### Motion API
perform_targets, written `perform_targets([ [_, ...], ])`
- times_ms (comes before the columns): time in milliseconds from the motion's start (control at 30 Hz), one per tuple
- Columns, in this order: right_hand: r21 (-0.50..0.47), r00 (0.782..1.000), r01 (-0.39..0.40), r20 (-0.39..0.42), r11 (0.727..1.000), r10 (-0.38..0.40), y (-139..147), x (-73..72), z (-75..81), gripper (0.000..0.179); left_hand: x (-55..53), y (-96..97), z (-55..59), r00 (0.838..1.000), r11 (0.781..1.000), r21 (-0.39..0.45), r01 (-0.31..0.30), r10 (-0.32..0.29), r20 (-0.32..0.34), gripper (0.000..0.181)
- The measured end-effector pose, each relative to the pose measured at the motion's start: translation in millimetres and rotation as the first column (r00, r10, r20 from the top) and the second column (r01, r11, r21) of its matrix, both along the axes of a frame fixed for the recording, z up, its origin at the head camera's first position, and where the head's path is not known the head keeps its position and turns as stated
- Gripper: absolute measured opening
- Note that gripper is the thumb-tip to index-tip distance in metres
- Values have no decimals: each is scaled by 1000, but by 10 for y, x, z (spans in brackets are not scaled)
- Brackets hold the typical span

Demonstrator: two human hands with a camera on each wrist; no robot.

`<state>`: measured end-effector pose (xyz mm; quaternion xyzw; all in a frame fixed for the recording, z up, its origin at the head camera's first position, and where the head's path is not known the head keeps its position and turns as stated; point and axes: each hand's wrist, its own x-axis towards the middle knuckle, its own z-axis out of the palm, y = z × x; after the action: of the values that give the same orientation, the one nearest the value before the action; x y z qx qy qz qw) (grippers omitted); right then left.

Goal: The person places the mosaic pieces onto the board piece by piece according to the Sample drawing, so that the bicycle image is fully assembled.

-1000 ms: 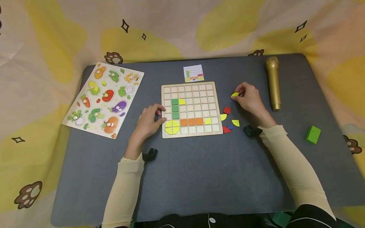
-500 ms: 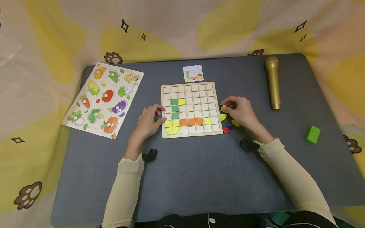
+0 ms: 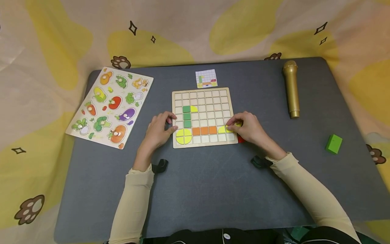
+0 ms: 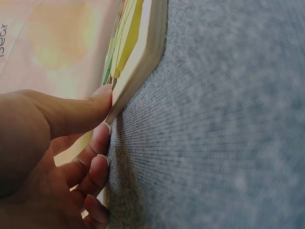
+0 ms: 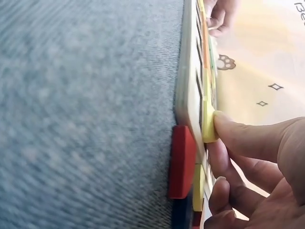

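A wooden grid board [image 3: 205, 145] lies mid-table, with green squares [image 3: 187, 116], orange squares [image 3: 204, 130] and yellow quarter-circles [image 3: 184, 136] in its cells. My left hand [image 3: 159, 128] rests its thumb and fingertips against the board's left edge, fingers relaxed. Between thumb and fingers, my right hand [image 3: 248, 128] pinches a yellow quarter-circle piece [image 5: 208, 126] at the board's right side, over the cell beside another yellow quarter-circle. Below that hand, the right wrist view shows a red piece [image 5: 182, 162], a yellow piece [image 5: 198, 188] and a dark blue piece [image 5: 181, 212], largely hidden in the head view.
A small printed grid card [image 3: 206, 78] lies behind the board. To the left is a vegetable puzzle board [image 3: 111, 106]. A gold microphone [image 3: 291, 89] and a green block [image 3: 334, 144] lie at the right. Patterned cloth [image 3: 182, 34] hangs behind the table.
My right hand has moved left and toward the person with the yellow piece, from beyond the loose pieces to the board's right side. My left hand has stayed at the board's edge.
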<state>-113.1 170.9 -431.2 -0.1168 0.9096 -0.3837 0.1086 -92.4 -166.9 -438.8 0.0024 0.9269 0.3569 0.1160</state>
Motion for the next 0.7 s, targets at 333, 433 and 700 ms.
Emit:
perform_targets([
  [333,-2,1000,13,-11,1000,-13,-11,14,-30,5,1,-4,-9,1000,1000,0,2,-2,-3,32],
  [433,-2,1000,13,-9,1000,-13,12,10,-12,5,1,-6,-13,1000,1000,-5,0,0,-1,32],
  [700,38,999,18,-32,999,-17,153,-25,46,14,4,0,4,1000,1000,-3,-1,1,1,32],
])
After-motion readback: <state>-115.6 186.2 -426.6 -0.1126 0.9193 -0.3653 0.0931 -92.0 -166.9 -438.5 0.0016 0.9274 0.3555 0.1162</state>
